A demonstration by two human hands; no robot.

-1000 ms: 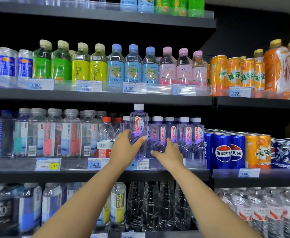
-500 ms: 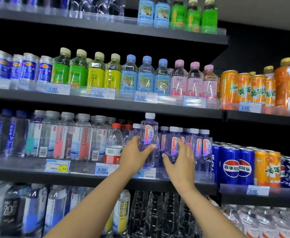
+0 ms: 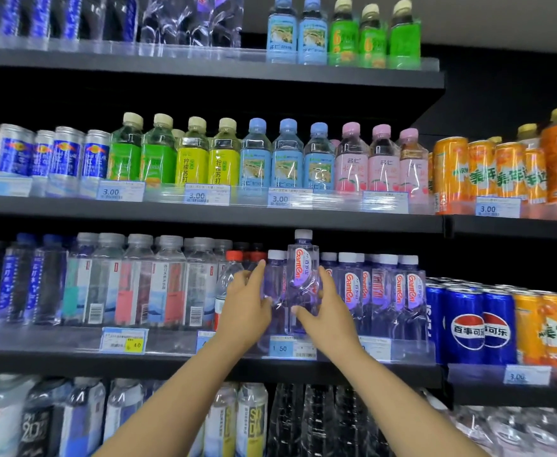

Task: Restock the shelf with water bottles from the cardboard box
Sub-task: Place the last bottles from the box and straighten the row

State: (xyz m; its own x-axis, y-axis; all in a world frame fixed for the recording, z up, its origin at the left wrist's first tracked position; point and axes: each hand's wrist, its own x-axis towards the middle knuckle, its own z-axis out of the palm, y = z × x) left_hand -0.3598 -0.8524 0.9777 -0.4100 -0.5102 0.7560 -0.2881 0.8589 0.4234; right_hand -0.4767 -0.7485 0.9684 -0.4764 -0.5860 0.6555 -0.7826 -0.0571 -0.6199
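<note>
Now we are in the placing step: we are setting a Ganten water bottle (image 3: pixel 303 275) into its row on the middle shelf (image 3: pixel 73 361), among the other purple-tinted Ganten bottles (image 3: pixel 382 291) already standing to its right. The bottle is upright and riding higher than its neighbours, its white cap well above theirs, so we judge it is not yet seated on the shelf floor. Our left hand (image 3: pixel 249 308) is lying along the bottle's left side with the fingers reaching up and the thumb pressing at its lower front; our right hand (image 3: pixel 325 316) is cupping the lower right side, its thumb curling onto the front. Both hands are gripping the one bottle between them. Left of the slot, a red-capped bottle (image 3: pixel 229 275) is standing just beside our left hand, and the 1.50 price tag (image 3: pixel 288 348) is sitting directly below on the rail. The cardboard box is out of view.

Next, we judge, we are needing to lower the bottle straight down into the gap, keep its label facing out, and avoid knocking the red-capped neighbour before letting go.
</note>
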